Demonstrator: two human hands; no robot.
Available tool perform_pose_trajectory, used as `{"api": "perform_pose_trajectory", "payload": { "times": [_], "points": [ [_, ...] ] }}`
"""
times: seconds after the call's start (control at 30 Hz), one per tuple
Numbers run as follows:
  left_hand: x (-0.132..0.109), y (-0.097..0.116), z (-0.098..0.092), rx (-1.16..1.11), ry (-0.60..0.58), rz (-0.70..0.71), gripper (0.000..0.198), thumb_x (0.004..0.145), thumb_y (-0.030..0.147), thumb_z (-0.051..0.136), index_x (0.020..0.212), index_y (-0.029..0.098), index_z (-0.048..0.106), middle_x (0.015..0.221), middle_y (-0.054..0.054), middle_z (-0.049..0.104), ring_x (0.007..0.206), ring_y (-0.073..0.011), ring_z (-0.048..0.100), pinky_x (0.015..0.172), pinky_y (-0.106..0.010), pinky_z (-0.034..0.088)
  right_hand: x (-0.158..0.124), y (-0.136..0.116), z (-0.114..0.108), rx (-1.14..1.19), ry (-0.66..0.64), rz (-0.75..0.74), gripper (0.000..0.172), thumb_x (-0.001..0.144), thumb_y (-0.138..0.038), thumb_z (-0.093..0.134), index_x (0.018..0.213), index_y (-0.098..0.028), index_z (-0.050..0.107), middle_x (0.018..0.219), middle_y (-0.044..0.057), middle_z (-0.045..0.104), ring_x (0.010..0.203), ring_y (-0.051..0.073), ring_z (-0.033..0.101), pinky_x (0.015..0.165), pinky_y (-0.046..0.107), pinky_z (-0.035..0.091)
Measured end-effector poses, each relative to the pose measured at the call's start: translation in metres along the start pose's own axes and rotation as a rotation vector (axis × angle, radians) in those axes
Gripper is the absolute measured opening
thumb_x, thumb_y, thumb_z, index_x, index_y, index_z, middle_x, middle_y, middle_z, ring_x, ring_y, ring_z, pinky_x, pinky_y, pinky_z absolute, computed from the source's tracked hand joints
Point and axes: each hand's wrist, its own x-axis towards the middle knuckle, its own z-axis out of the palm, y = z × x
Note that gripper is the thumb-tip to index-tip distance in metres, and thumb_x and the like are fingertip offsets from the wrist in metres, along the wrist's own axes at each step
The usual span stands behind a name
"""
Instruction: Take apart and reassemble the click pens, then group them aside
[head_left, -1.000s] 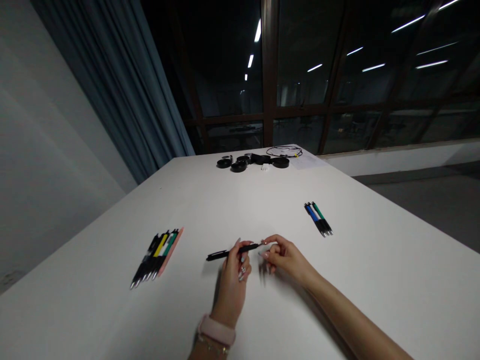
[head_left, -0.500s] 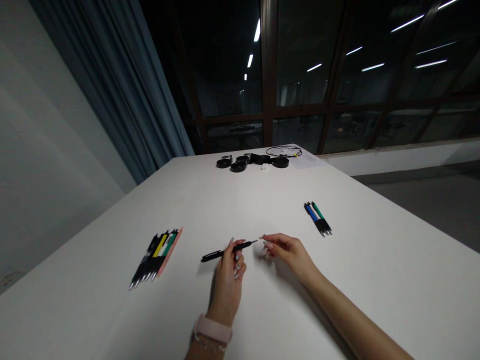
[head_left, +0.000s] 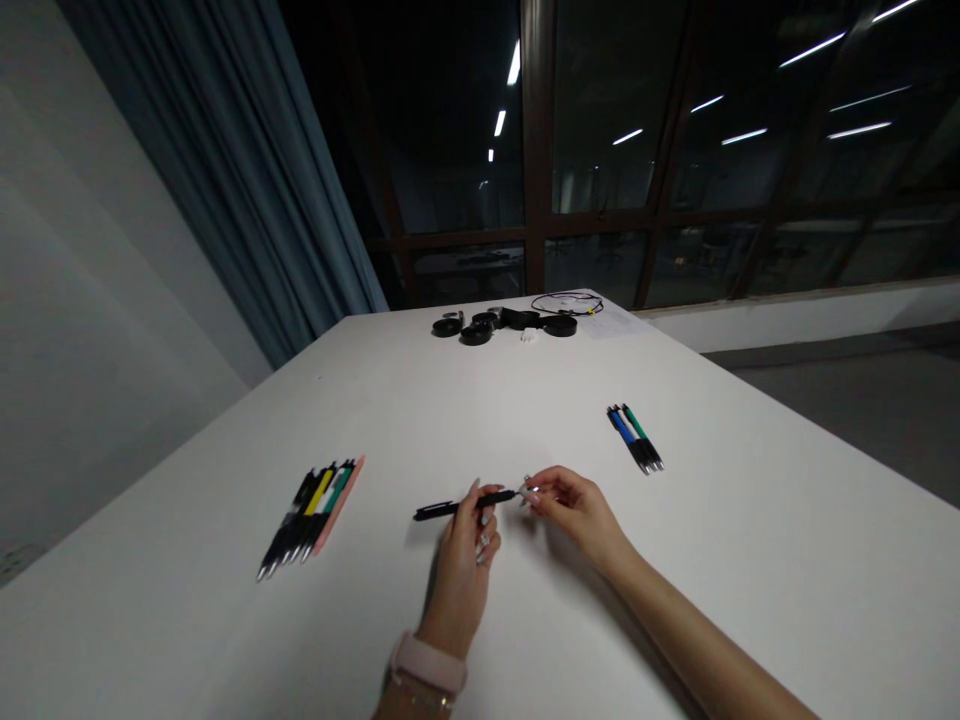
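A black pen [head_left: 435,511] lies across the fingers of my left hand [head_left: 466,550], which is closed on its barrel. Its clip end points left and its front end points right. My right hand [head_left: 574,505] pinches a small silver pen tip [head_left: 532,489] between thumb and fingers. That piece is at the pen's front end and looks in contact with it; the fingertips hide part of the join. Both hands are just above the white table [head_left: 465,420].
Several pens [head_left: 311,515] lie side by side at left, beside a pink strip [head_left: 341,503]. Blue, white and green pens [head_left: 636,438] rest at right. Black round items [head_left: 476,332], a cable [head_left: 568,302] and paper [head_left: 615,324] sit at the far end.
My left hand has moved the pen slightly right. The thin refill point that stuck out before is now mostly covered by the silver tip in my right hand.
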Motion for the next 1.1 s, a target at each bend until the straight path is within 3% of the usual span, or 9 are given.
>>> {"api": "perform_pose_trajectory", "payload": {
  "times": [0.4, 0.47, 0.67, 0.87, 1.1],
  "points": [
    [-0.001, 0.0, 0.005, 0.0, -0.087, -0.056, 0.038, 0.076, 0.045, 0.071, 0.095, 0.011, 0.073, 0.063, 0.005, 0.043, 0.045, -0.002, 0.023, 0.037, -0.016, 0.016, 0.002, 0.005, 0.001, 0.072, 0.044, 0.018, 0.048, 0.057, -0.058, 0.083, 0.076, -0.018, 0.066, 0.06, 0.001, 0.065, 0.056, 0.014, 0.059, 0.058, 0.028, 0.045],
    [0.004, -0.004, 0.002, 0.068, -0.092, -0.082, 0.042, 0.075, 0.051, 0.069, 0.09, 0.012, 0.072, 0.058, 0.007, 0.041, 0.042, -0.0022, 0.023, 0.037, -0.017, 0.015, 0.002, 0.004, 0.001, 0.09, 0.035, 0.045, 0.051, 0.054, -0.06, 0.084, 0.075, -0.017, 0.066, 0.058, 0.0, 0.064, 0.054, 0.014, 0.058, 0.057, 0.028, 0.045],
    [0.016, -0.01, -0.005, 0.338, 0.049, -0.068, 0.055, 0.062, 0.07, 0.066, 0.057, 0.016, 0.06, 0.046, 0.006, 0.043, 0.036, -0.0039, 0.03, 0.039, -0.018, 0.015, 0.002, -0.002, 0.004, 0.089, 0.02, 0.106, 0.055, 0.049, -0.064, 0.083, 0.071, -0.017, 0.064, 0.056, 0.0, 0.063, 0.051, 0.013, 0.057, 0.055, 0.027, 0.045],
    [0.013, -0.011, -0.004, 0.376, 0.052, -0.033, 0.06, 0.057, 0.078, 0.063, 0.051, 0.019, 0.051, 0.042, 0.006, 0.039, 0.035, -0.0054, 0.03, 0.039, -0.02, 0.017, -0.003, 0.011, 0.008, -0.013, 0.013, 0.056, 0.054, 0.063, -0.069, 0.074, 0.066, -0.018, 0.057, 0.053, -0.003, 0.057, 0.047, 0.01, 0.051, 0.05, 0.024, 0.04],
    [0.003, -0.013, -0.003, 0.554, 0.072, 0.122, 0.061, 0.068, 0.079, 0.052, 0.054, 0.02, 0.052, 0.047, 0.005, 0.04, 0.042, -0.0092, 0.037, 0.043, -0.023, 0.027, -0.008, 0.017, 0.008, -0.212, -0.008, 0.008, 0.059, 0.082, -0.072, 0.052, 0.055, -0.02, 0.05, 0.046, -0.004, 0.047, 0.044, 0.009, 0.042, 0.046, 0.024, 0.032]
  ]
}}
